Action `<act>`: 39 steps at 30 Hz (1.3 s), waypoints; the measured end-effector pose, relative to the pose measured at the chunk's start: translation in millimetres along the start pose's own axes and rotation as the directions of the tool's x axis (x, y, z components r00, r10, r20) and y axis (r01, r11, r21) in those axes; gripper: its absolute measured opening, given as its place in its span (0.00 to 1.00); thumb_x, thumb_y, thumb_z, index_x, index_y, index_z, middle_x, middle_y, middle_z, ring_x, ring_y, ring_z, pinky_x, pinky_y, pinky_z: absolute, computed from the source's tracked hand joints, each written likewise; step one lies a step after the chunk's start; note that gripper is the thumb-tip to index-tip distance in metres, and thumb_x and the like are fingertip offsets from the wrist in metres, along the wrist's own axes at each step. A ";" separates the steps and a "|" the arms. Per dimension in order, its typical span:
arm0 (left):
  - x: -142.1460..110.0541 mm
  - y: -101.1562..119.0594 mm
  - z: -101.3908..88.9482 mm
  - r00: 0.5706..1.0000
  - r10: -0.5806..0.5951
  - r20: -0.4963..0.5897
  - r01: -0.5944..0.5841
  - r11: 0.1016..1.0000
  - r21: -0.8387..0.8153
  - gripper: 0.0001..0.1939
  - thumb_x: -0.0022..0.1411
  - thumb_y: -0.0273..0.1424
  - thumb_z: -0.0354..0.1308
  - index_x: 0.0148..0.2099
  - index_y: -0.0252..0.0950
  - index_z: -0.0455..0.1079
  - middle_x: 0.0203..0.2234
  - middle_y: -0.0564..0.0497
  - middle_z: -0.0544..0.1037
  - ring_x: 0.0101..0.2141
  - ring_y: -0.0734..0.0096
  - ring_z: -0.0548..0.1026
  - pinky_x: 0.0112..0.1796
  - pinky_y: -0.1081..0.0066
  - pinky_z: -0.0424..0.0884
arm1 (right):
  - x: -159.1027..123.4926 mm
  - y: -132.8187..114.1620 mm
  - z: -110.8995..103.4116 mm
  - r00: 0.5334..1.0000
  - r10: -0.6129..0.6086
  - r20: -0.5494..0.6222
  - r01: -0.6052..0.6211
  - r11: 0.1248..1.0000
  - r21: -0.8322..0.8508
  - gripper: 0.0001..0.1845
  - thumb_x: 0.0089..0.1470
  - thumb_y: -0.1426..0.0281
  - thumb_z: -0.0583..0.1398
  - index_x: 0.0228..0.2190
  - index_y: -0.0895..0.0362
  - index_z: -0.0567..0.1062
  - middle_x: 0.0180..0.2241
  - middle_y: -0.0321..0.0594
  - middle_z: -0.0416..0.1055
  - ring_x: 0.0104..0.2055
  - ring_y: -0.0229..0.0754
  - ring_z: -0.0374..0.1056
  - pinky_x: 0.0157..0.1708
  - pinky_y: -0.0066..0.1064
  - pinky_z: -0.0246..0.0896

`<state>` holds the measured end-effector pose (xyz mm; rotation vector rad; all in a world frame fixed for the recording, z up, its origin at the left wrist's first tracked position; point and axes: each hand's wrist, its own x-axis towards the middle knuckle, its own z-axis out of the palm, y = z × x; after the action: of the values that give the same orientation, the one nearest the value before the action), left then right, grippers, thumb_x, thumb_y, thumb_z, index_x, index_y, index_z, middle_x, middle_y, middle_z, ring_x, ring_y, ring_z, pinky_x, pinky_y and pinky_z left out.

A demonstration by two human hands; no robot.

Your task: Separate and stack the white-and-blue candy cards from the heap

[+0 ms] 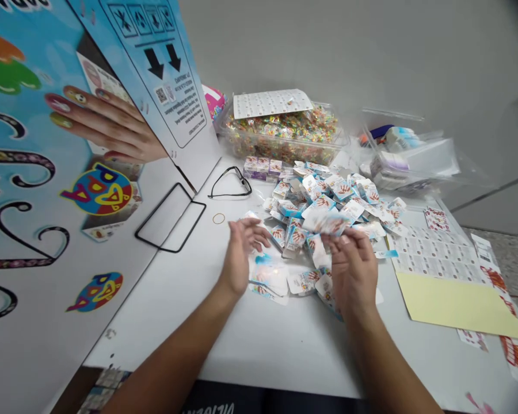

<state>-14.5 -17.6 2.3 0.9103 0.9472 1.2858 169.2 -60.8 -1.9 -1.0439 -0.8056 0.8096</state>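
A heap of small printed packets (328, 201) lies on the white table (276, 339). My left hand (242, 256) hovers at the heap's near left edge, fingers spread and slightly curled, holding nothing that I can see. My right hand (351, 267) rests at the heap's near side with its fingers bent onto a few packets (323, 284); motion blur hides what they grip. A clear sleeve with a packet (270, 279) lies between the hands.
A large printed display board (69, 172) leans at the left. Behind the heap are a clear tub of colourful pieces (285, 138), plastic bags with boxes (410, 158), black glasses (231, 183) and a rubber band (218, 218). Sticker sheets and a yellow sheet (453, 302) lie right.
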 end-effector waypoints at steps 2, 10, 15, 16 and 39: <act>8.9 2.0 -5.7 0.986 0.090 -0.143 -0.092 0.996 -0.008 0.33 0.64 0.60 0.37 0.40 0.36 0.65 0.29 0.48 0.75 0.28 0.70 0.72 0.33 0.70 0.65 | 3.8 -3.5 -2.8 1.000 -0.020 -0.007 0.020 0.999 -0.049 0.06 0.59 0.66 0.61 0.38 0.54 0.73 0.37 0.39 0.74 0.39 0.42 0.74 0.46 0.42 0.68; 5.5 1.4 -1.6 0.922 0.275 -0.271 -0.250 0.960 0.125 0.33 0.64 0.60 0.35 0.37 0.38 0.66 0.30 0.48 0.73 0.29 0.69 0.71 0.40 0.66 0.67 | -28.9 10.2 16.8 0.615 0.068 0.785 0.686 0.445 -0.576 0.09 0.57 0.65 0.63 0.39 0.54 0.74 0.47 0.48 0.74 0.51 0.56 0.63 0.49 0.53 0.57; 2.1 2.4 -1.1 0.910 0.317 -0.268 -0.289 0.947 0.140 0.31 0.65 0.58 0.36 0.38 0.38 0.67 0.32 0.48 0.74 0.31 0.69 0.71 0.42 0.66 0.67 | -34.2 22.4 21.0 0.561 0.150 0.814 0.749 0.326 -0.577 0.06 0.58 0.66 0.62 0.36 0.56 0.71 0.49 0.48 0.73 0.52 0.55 0.64 0.51 0.53 0.52; 2.6 3.2 -1.7 0.910 0.318 -0.266 -0.292 0.947 0.132 0.31 0.66 0.58 0.35 0.38 0.38 0.67 0.32 0.48 0.74 0.31 0.69 0.71 0.42 0.66 0.67 | -33.7 22.7 20.7 0.565 0.139 0.814 0.749 0.327 -0.576 0.06 0.58 0.67 0.62 0.36 0.55 0.71 0.49 0.47 0.73 0.51 0.55 0.65 0.51 0.52 0.51; -6.4 -2.3 -3.4 0.782 -0.178 0.597 0.270 0.961 -0.066 0.24 0.56 0.47 0.65 0.44 0.30 0.72 0.38 0.40 0.80 0.38 0.63 0.79 0.39 0.68 0.72 | -30.7 -5.3 10.8 0.713 -0.421 0.561 0.693 0.545 -0.471 0.20 0.56 0.76 0.61 0.50 0.51 0.72 0.36 0.42 0.74 0.37 0.46 0.67 0.37 0.41 0.64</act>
<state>-17.2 -24.0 -0.6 0.9638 0.4396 0.7748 146.4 -84.5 0.9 -1.1242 -1.7733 0.1110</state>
